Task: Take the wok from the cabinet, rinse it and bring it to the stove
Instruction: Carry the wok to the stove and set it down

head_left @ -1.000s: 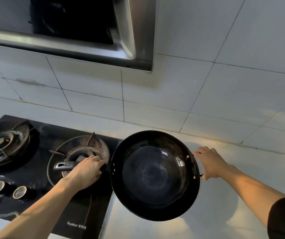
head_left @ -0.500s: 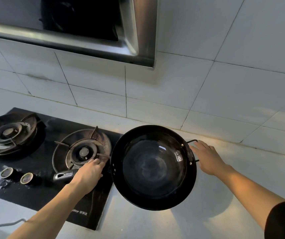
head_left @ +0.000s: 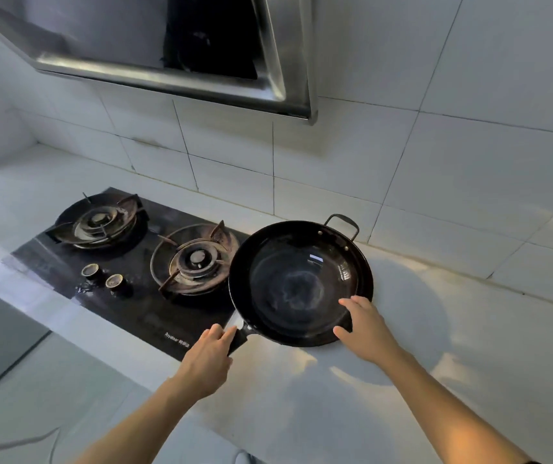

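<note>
The left hand [head_left: 209,354] sits low in the middle of the frame. Its fingers are wrapped around the long dark handle [head_left: 238,336] of the wok [head_left: 300,283]. The right hand [head_left: 363,324] is just to the right of it. Its fingers are spread and lie on the near rim of the wok, thumb on the outside edge. It touches the rim, but I cannot tell if it grips it.

The wok is black and round and sits in the middle of the frame. Its inside looks shiny and wet. A small loop handle [head_left: 342,224] sticks out at its far side. Most of the wok is over the white counter [head_left: 419,329], and its left edge reaches over the black stove [head_left: 141,306].

The stove is at the left. It has two burners. The near burner [head_left: 196,259] is just beside the wok, and the far burner [head_left: 97,222] is further left. Two small knobs [head_left: 102,277] sit in front. A shiny hood [head_left: 181,78] hangs at the top.
</note>
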A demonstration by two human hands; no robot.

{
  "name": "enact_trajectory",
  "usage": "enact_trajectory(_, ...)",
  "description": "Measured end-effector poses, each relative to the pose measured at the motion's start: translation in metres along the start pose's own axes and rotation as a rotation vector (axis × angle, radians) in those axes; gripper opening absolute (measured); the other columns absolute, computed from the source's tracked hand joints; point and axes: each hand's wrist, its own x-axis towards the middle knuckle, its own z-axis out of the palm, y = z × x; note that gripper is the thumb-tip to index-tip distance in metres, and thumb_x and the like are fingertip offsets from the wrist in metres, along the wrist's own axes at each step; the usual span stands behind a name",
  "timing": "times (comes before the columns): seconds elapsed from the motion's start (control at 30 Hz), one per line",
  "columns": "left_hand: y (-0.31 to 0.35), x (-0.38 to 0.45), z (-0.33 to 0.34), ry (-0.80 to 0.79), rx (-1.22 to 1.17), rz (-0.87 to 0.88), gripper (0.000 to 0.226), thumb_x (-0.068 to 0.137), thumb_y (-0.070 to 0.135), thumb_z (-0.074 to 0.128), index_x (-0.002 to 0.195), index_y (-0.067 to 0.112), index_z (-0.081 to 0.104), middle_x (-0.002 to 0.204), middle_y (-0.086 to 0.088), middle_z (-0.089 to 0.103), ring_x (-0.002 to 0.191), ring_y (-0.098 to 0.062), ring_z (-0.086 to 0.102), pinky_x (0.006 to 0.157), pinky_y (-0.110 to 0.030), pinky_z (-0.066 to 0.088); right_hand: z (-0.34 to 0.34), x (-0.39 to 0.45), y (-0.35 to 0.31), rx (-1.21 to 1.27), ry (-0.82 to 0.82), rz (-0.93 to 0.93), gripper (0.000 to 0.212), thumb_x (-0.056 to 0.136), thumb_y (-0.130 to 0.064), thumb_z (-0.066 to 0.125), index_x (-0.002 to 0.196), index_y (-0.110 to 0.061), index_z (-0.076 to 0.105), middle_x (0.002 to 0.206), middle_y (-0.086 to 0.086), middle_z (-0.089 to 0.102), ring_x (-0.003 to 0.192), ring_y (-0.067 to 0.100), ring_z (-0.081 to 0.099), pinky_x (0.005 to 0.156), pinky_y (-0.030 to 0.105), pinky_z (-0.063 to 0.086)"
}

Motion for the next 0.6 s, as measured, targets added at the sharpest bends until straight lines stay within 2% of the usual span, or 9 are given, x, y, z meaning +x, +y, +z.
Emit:
enact_trajectory(0.13, 0.028, -0.029, 0.008, 0.034, -0.145, -0.092, 0.041, 0.09, 0.022, 0.052, 0.13, 0.022, 0.043, 0.11, 0.003, 0.044, 0.096, -0.017, 0.047, 0.082, -0.029, 0.041, 0.021, -0.023, -0.008, 0.051, -0.055, -0.027, 0.063, 0.092, -0.033, 0.06, 0.147, -0.016, 0.036, 0.154, 0.005, 0.028, 0.142, 0.022, 0.029, 0.114, 0.035, 0.029)
enact_trajectory(0.23, 0.039, -0.042, 0.011, 0.025, -0.229, -0.127, 0.037, 0.087, 0.018, 0.053, 0.123, 0.024, 0.048, 0.102, 0.003, 0.046, 0.09, -0.016, 0.048, 0.079, -0.028, 0.041, 0.033, -0.04, -0.013, -0.002, -0.064, -0.036, 0.062, 0.092, -0.036, 0.058, 0.145, -0.014, 0.037, 0.153, 0.005, 0.028, 0.141, 0.02, 0.03, 0.113, 0.032, 0.029)
enact_trajectory(0.3, 0.047, -0.044, 0.008, 0.009, -0.264, -0.145, 0.025, 0.084, 0.015, 0.054, 0.107, 0.023, 0.052, 0.098, 0.001, 0.048, 0.087, -0.017, 0.049, 0.077, -0.029, 0.042, 0.037, -0.051, -0.017, -0.082, -0.022, -0.028, 0.056, 0.094, -0.04, 0.055, 0.142, -0.014, 0.04, 0.151, 0.004, 0.031, 0.138, 0.02, 0.035, 0.109, 0.031, 0.032)
enact_trajectory(0.4, 0.059, -0.046, 0.004, -0.01, -0.272, -0.139, 0.014, 0.081, 0.017, 0.057, 0.089, 0.024, 0.048, 0.093, 0.001, 0.047, 0.079, -0.014, 0.047, 0.071, -0.027, 0.041, 0.037, -0.06, -0.019, -0.156, 0.013, 0.01, 0.055, 0.096, -0.043, 0.052, 0.142, -0.015, 0.039, 0.152, 0.002, 0.031, 0.139, 0.019, 0.034, 0.108, 0.031, 0.033)
enact_trajectory(0.47, 0.064, -0.049, 0.006, -0.026, -0.303, -0.121, 0.014, 0.081, 0.019, 0.059, 0.088, 0.023, 0.048, 0.092, 0.003, 0.047, 0.077, -0.013, 0.047, 0.068, -0.024, 0.038, 0.034, -0.063, -0.02, -0.175, 0.031, 0.037, 0.055, 0.096, -0.042, 0.051, 0.142, -0.015, 0.038, 0.153, 0.001, 0.03, 0.14, 0.018, 0.032, 0.109, 0.032, 0.032)
enact_trajectory(0.6, 0.071, -0.056, 0.017, -0.062, -0.34, -0.071, 0.018, 0.084, 0.024, 0.061, 0.099, 0.02, 0.052, 0.097, 0.005, 0.045, 0.08, -0.013, 0.047, 0.069, -0.022, 0.038, 0.033, -0.07, -0.028, -0.204, 0.069, 0.113, 0.052, 0.098, -0.041, 0.049, 0.14, -0.013, 0.04, 0.151, 0.002, 0.034, 0.14, 0.019, 0.032, 0.108, 0.033, 0.033)
